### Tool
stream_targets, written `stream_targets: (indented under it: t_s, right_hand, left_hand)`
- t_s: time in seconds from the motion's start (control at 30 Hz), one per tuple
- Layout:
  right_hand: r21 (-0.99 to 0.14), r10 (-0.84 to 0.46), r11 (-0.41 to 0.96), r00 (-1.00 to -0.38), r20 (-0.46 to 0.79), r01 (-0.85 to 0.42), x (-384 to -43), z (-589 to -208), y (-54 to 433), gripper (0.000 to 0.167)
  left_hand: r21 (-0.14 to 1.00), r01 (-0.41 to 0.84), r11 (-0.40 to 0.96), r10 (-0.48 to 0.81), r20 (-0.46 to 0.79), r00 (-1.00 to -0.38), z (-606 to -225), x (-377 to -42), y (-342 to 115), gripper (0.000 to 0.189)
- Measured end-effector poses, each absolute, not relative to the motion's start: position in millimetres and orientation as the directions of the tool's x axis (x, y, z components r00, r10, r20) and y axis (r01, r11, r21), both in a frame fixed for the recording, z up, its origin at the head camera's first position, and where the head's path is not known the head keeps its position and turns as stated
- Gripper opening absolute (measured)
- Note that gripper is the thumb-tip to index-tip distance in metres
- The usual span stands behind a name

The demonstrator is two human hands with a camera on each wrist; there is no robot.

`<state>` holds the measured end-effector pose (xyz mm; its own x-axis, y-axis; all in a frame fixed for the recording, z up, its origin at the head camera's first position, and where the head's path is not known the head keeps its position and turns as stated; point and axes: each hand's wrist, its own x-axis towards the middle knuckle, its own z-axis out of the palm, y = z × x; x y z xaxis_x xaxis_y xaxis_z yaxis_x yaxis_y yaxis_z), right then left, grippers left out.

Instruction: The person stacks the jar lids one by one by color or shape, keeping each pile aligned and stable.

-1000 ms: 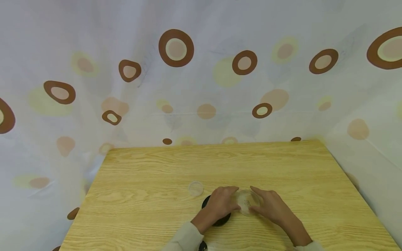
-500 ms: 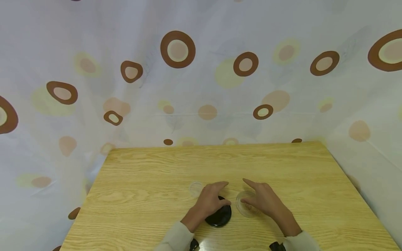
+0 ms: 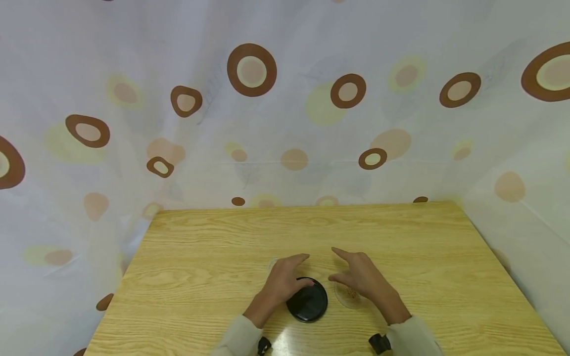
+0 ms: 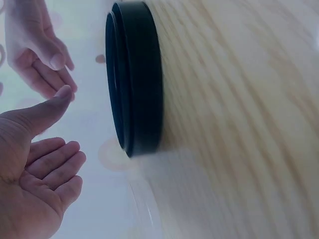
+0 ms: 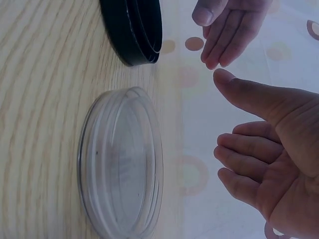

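My left hand (image 3: 280, 284) hovers over the left edge of a shallow, round black dish or lid (image 3: 310, 304), fingers extended and thumb apart, holding nothing. Over the far part of a clear round petri dish (image 3: 344, 299) is my right hand (image 3: 366, 277), which hides some of it. In the right wrist view the petri dish (image 5: 124, 164) stands on the table, apart from the right hand's loosely bent fingers (image 5: 244, 164). The black piece (image 4: 144, 79) has a stepped rim in the left wrist view. The palms face each other with a gap between.
Behind the left hand lies a smaller clear disc (image 3: 271, 264), mostly hidden. The wood-grain table (image 3: 213, 247) ends at a white sheet (image 3: 285, 123) with brown and yellow spots, which rises at the back and both sides. Light glares on the table near the front.
A second ago both hands were at the sides of the petri dish. They have come away from it and moved left, uncovering most of the black piece. The dish stays on the table.
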<state>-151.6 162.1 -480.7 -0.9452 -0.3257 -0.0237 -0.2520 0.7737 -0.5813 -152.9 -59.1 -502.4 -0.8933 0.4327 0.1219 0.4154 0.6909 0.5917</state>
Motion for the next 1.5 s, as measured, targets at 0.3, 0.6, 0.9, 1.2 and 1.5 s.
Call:
stream_targets:
  t_s: [0.3,0.6,0.9,1.2,1.5]
  right_hand:
    - [-0.599,-0.335,0.75,-0.942,0.023,-0.281,-161.1,-482.1,143.6,0.068]
    - [-0.608,-0.328,0.749,-0.945,0.004,-0.263,-167.5,-479.6,126.6,0.069]
    - [-0.635,-0.347,0.724,-0.938,0.0,-0.268,-174.8,-481.3,108.6,0.067]
    - [-0.604,-0.389,0.74,-0.921,-0.024,-0.296,-178.5,-492.6,91.6,0.065]
    - [-0.568,-0.446,0.744,-0.894,-0.033,-0.35,-182.4,-498.1,79.3,0.062]
  left_hand:
    - [0.597,0.356,0.719,0.366,0.111,-0.924,-502.6,-161.2,-77.9,0.062]
    - [0.662,0.318,0.679,0.33,0.112,-0.937,-500.1,-166.8,-94.4,0.06]
    - [0.694,0.305,0.653,0.317,0.116,-0.941,-508.4,-165.5,-108.9,0.061]
    - [0.622,0.324,0.712,0.306,0.141,-0.942,-517.5,-164.0,-120.5,0.064]
    - [0.659,0.275,0.7,0.29,0.089,-0.953,-520.6,-166.8,-128.1,0.065]
